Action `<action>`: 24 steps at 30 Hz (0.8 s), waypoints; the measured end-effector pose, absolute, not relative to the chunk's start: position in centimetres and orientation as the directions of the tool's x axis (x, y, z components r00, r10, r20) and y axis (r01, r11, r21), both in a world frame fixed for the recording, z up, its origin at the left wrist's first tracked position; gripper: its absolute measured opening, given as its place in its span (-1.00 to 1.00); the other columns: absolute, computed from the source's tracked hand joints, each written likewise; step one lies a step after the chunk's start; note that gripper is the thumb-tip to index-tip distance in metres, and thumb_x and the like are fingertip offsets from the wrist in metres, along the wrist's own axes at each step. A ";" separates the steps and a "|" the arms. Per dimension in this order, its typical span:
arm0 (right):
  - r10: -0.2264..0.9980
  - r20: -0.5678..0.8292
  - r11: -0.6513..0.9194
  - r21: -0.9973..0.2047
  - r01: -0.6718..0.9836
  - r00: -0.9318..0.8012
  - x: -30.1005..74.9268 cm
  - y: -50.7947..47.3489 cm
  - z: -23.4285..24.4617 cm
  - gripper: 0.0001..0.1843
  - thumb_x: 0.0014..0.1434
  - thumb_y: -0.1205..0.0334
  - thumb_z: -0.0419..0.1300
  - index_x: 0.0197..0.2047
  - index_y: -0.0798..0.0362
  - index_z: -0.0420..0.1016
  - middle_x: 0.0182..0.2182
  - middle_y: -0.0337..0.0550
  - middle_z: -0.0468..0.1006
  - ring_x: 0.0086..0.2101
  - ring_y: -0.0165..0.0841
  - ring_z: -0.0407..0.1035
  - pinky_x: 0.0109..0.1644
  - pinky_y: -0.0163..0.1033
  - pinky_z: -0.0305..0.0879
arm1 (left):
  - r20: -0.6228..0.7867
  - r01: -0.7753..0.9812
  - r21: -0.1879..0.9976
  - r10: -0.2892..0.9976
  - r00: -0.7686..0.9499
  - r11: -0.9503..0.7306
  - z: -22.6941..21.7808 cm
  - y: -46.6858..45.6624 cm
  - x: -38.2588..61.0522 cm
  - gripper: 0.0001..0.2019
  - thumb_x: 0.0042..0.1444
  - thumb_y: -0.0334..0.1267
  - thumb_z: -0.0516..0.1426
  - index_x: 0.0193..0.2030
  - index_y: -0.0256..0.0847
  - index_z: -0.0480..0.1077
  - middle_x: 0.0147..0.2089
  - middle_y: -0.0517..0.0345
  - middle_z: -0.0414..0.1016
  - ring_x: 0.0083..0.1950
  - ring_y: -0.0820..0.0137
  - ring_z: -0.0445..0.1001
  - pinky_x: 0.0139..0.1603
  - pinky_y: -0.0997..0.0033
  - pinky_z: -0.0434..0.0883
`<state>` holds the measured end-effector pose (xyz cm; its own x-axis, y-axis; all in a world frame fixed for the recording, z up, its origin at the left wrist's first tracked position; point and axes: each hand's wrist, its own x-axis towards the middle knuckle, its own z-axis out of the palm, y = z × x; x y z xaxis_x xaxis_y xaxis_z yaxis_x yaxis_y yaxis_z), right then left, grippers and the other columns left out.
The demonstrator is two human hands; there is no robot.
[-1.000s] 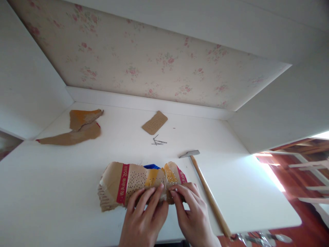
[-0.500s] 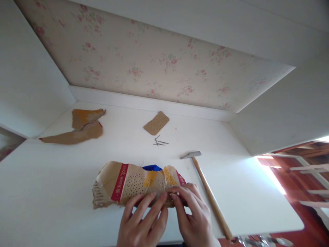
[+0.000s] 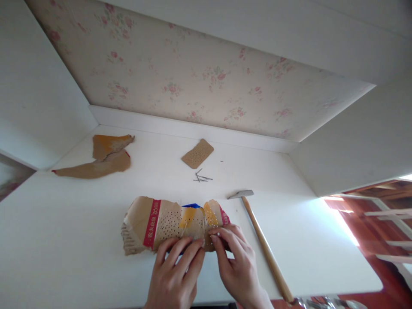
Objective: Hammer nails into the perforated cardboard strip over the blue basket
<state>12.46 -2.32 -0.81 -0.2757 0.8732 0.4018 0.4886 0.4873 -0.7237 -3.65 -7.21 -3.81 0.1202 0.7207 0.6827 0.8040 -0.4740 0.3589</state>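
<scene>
A bent, torn piece of cardboard [image 3: 169,219] with red and yellow print and many small punched holes stands near the front of the table. My left hand [image 3: 178,268] grips its lower edge, fingers curled over the front face. On the right part, my right hand [image 3: 236,257] has thumb and index finger close together at the perforated surface; whether anything tiny is between them I cannot make out. Something blue [image 3: 192,206] shows behind the cardboard's top edge. To the right of my right hand lies a hammer [image 3: 265,246] with a wooden handle.
Several loose nails [image 3: 202,176] lie beyond the cardboard, near a small perforated brown card [image 3: 198,153]. Torn cardboard scraps [image 3: 99,165] rest at the back left. White panels and a papered wall [image 3: 206,81] enclose the white tabletop [image 3: 322,249].
The cardboard's left end has shifted slightly right and up in view. My right fingers have moved a little left and up. Both hands stay at the cardboard.
</scene>
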 end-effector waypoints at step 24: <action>0.995 0.073 0.093 -0.932 0.351 -0.070 12.9 -3.1 0.5 -0.87 0.32 0.16 0.14 -0.15 -0.03 0.49 -0.31 -0.16 0.62 -0.38 -0.32 0.51 -0.35 -0.31 0.47 | 0.765 0.785 0.210 0.598 0.239 -0.582 -1.6 -7.6 -4.7 -0.81 0.31 -0.46 0.09 -0.18 -0.28 0.55 -0.14 0.13 0.66 0.00 0.31 0.53 0.13 0.20 0.30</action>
